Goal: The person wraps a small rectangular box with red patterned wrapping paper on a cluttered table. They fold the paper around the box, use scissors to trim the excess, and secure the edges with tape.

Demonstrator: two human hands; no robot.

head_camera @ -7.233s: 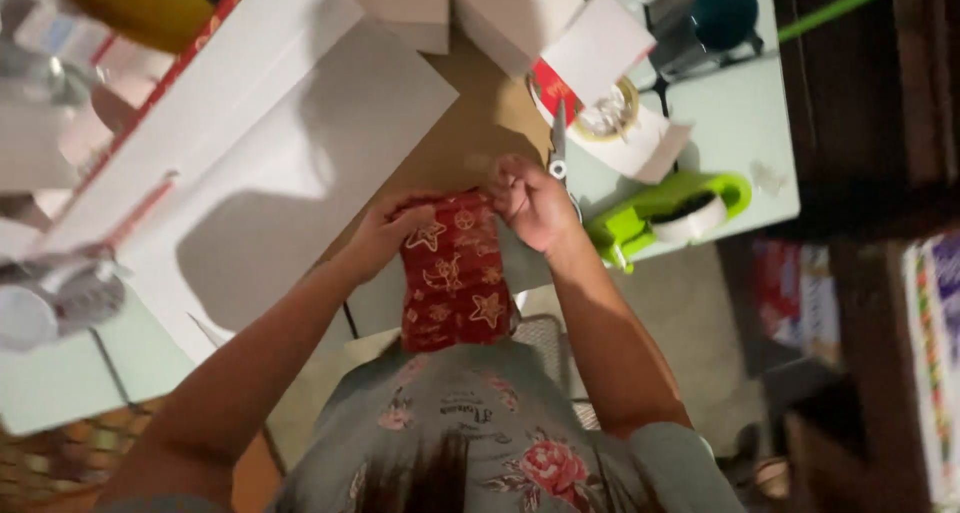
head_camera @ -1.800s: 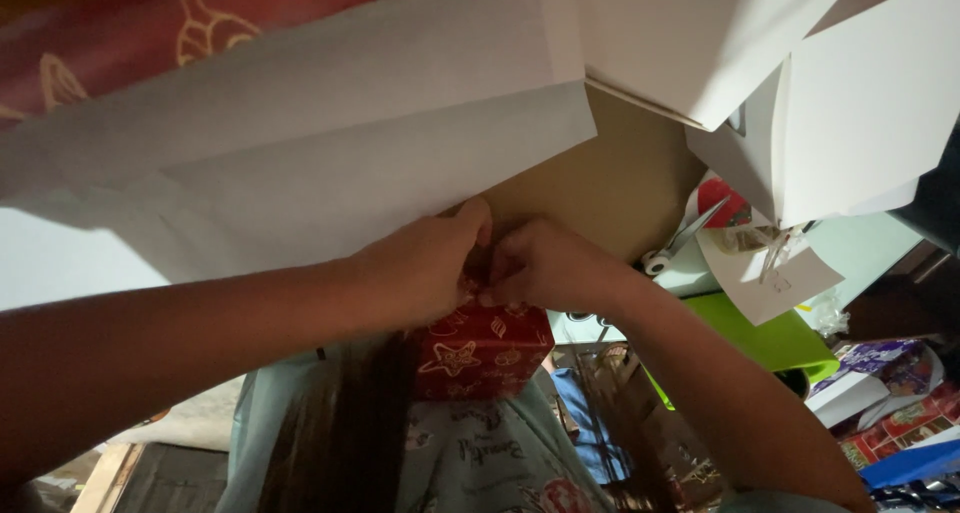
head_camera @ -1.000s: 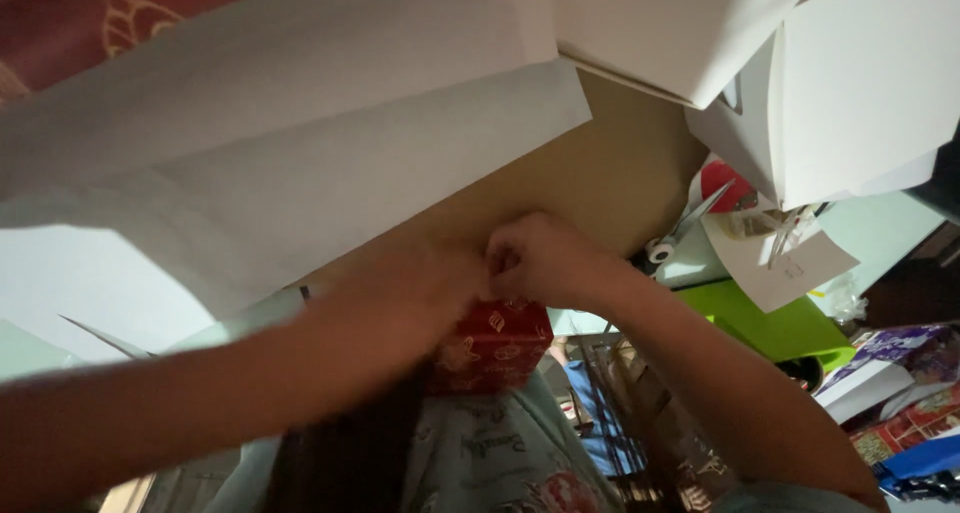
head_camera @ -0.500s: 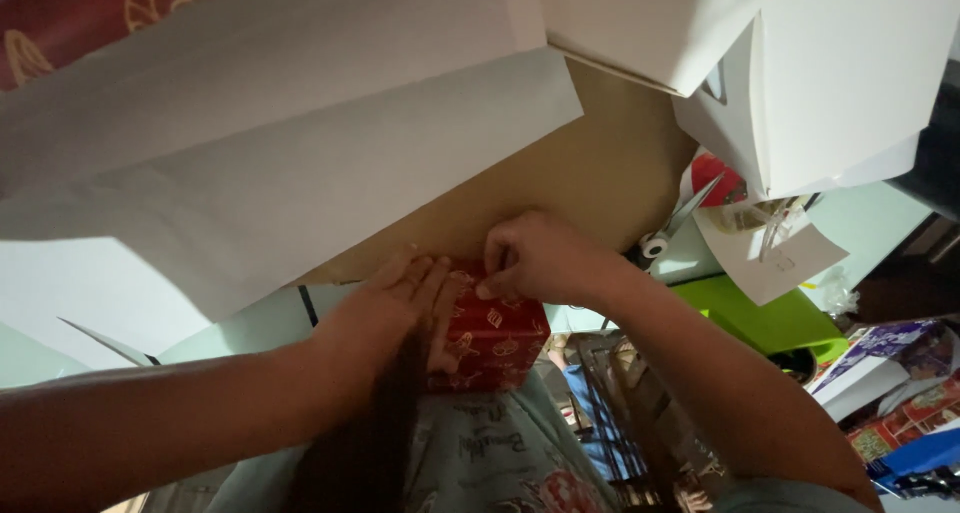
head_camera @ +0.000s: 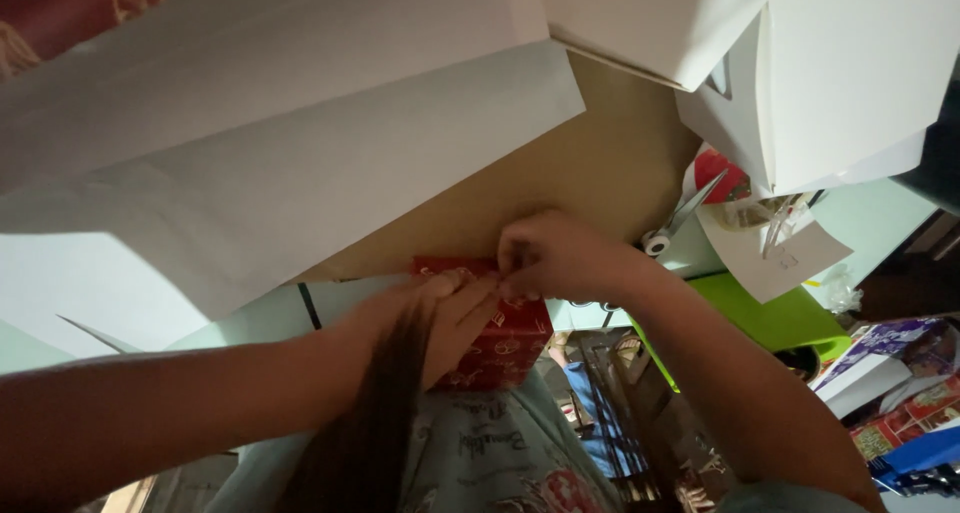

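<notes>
A small box wrapped in red patterned paper [head_camera: 505, 343] is held at the table's near edge, above my lap. My left hand [head_camera: 440, 318] lies flat along its left face, fingers extended against the paper. My right hand [head_camera: 555, 258] pinches the box's top edge with its fingertips. Both hands touch the box. A lock of dark hair hangs in front of my left wrist.
Large white paper sheets [head_camera: 300, 143] and a brown sheet [head_camera: 590, 163] cover the table. White boxes [head_camera: 840, 83] stand at the right, with scissors [head_camera: 680, 218], a tape roll [head_camera: 745, 213], a paper note [head_camera: 775, 258] and a green object [head_camera: 790, 318].
My left hand has slid down from the box's top edge to lie flat on its left side. My right hand stays pinching at the top.
</notes>
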